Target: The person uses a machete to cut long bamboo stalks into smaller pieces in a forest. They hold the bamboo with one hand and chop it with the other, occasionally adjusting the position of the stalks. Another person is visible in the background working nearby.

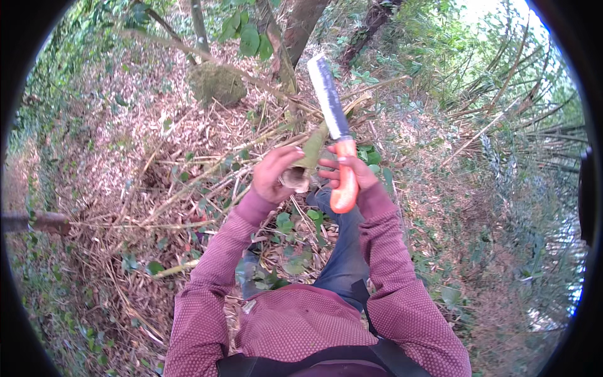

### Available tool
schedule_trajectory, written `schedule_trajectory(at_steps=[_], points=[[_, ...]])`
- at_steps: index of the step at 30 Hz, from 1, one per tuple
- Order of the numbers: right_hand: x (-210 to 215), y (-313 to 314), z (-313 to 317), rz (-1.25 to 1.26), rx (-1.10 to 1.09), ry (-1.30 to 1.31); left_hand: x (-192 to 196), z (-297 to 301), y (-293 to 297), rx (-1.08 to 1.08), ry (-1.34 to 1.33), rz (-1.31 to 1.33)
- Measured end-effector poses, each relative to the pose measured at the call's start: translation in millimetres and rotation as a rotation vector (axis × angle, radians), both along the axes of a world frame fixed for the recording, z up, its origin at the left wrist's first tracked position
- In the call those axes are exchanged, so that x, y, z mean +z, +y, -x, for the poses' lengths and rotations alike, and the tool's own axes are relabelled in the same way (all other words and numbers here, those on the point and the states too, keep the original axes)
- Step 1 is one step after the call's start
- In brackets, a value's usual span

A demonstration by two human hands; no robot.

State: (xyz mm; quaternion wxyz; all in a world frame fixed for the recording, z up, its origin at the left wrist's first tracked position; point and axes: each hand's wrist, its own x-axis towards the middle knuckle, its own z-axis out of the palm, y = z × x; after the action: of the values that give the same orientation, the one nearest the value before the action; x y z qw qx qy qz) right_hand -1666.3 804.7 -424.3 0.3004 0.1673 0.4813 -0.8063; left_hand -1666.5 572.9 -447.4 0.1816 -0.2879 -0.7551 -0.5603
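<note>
My right hand holds a machete by its orange handle. The blade points up and slightly left, away from me. Its fingers reach out leftward past the handle, close to a green bamboo piece. My left hand curls around the near end of that piece, with fingers over its top. The piece's pale, hollow end faces me. Its far end runs toward the cut stalks behind the blade, and I cannot make out where it stops.
Long thin stalks lie across the leaf-littered ground. Tree trunks and a mossy rock stand ahead. Below my hands is my leg in blue trousers. Brush and bent stems fill the right side.
</note>
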Motion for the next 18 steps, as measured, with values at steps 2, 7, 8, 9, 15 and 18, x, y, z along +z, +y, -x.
schedule_trajectory(at_steps=[2,7,8,9,15,18], points=[[29,11,-17,0.017,-0.070,0.067,47,1,-16,-0.072,-0.007,-0.401],[68,24,-66,-0.325,-0.243,0.265,145,-18,-80,-0.129,0.291,-0.681],[72,23,-75,-0.374,-0.225,0.341,163,-26,-96,-0.231,0.393,-0.667],[76,22,-85,-0.453,-0.219,0.357,178,-37,-108,-0.109,0.405,-0.755],[88,-7,-139,-0.550,-0.289,0.455,297,-138,-269,-0.052,0.460,-0.844],[84,-32,-160,-0.672,-0.254,0.498,327,-169,-372,0.267,0.453,-0.765]])
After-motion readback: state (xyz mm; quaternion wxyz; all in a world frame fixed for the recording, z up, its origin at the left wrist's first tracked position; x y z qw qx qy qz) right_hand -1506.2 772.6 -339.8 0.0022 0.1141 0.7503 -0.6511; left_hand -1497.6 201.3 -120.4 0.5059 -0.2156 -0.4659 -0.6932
